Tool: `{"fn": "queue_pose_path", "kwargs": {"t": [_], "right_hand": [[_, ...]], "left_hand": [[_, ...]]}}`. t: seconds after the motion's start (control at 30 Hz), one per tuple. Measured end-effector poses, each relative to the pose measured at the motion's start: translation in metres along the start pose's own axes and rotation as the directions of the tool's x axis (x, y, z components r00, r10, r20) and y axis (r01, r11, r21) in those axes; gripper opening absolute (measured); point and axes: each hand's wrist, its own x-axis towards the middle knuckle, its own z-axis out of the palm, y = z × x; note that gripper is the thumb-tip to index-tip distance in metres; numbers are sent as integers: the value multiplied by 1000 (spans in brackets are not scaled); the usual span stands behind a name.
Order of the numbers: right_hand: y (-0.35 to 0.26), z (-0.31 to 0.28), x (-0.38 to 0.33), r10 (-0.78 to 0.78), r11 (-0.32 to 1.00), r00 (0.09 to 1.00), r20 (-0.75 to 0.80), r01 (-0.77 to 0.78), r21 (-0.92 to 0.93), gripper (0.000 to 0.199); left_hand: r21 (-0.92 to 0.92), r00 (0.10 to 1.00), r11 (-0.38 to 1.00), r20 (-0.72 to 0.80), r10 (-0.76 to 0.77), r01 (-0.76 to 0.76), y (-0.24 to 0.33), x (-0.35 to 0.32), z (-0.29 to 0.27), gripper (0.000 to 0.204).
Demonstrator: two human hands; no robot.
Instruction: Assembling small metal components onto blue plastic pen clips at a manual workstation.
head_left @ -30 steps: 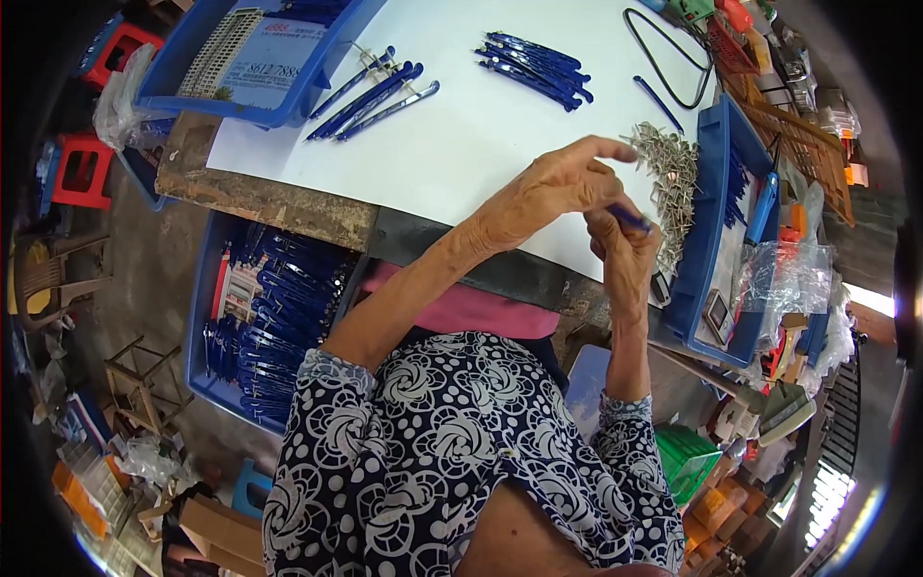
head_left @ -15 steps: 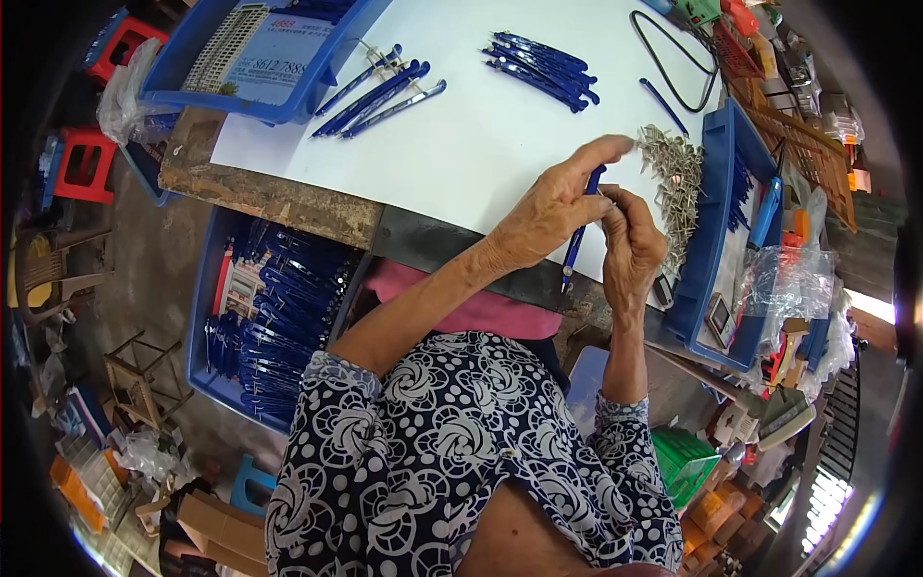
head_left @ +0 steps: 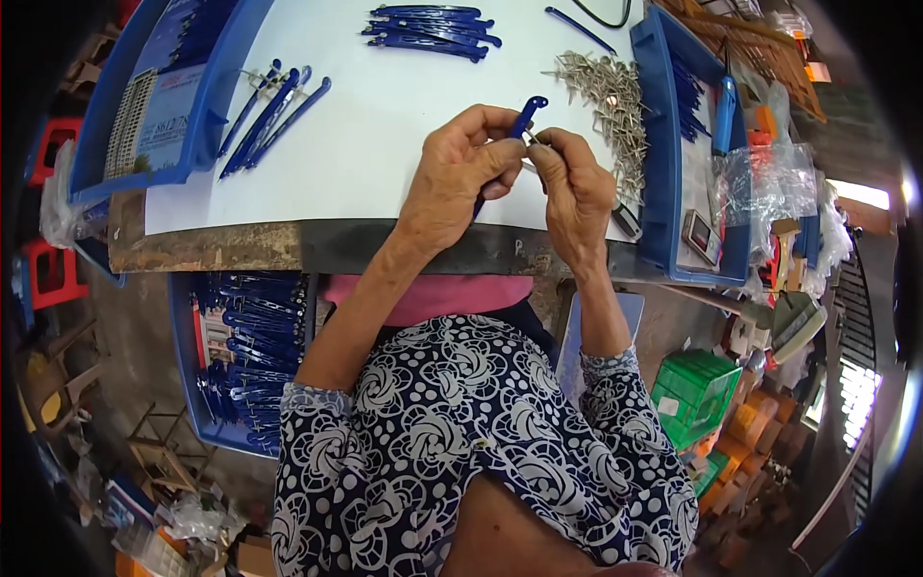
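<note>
My left hand grips a slim dark-blue strip with a rounded, hooked end, held slanting above the white tabletop sheet. The strip's lower part is mostly covered by my fingers. Close beside it, my right hand pinches a small silvery metal piece against the strip's side; fingertips hide most of it. A heap of similar metal pieces lies right of my hands. Several blue strips are stacked at the far middle, and a few with metal pieces attached lie at the left.
A blue bin stands at the table's left end. Along the right side is another blue bin, holding blue strips and a blue-handled tool. Below the table's worn front edge, a third bin is full of blue strips.
The view has turned and shifted. The blue strip, its tip pointing down below my left hand before, now shows its hooked end above the fingers. My right hand has moved the metal piece against it.
</note>
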Motion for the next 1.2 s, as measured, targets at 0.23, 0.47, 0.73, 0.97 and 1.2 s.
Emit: {"fn": "queue_pose_path", "kwargs": {"t": [0.23,0.47,0.73,0.97,1.2], "right_hand": [[5,-14,3,397,685,832,387,-549,479,33],[8,-1,-4,281,883,928,246,-350,312,27],[19,-8,2,385,558,764,518,-640,528,37],[18,-6,1,361,685,766,532,-605,406,40],[11,-2,-1,375,505,735,565,-673,540,27]], "left_hand": [[64,999,998,-49,-17,20,-2,0,4,17],[97,992,993,-117,-51,62,-1,-3,1,16],[151,986,983,-146,-78,101,2,-5,0,16],[219,986,972,-159,-45,80,0,-7,-3,15],[224,982,972,-184,-33,75,2,-7,-4,15]]}}
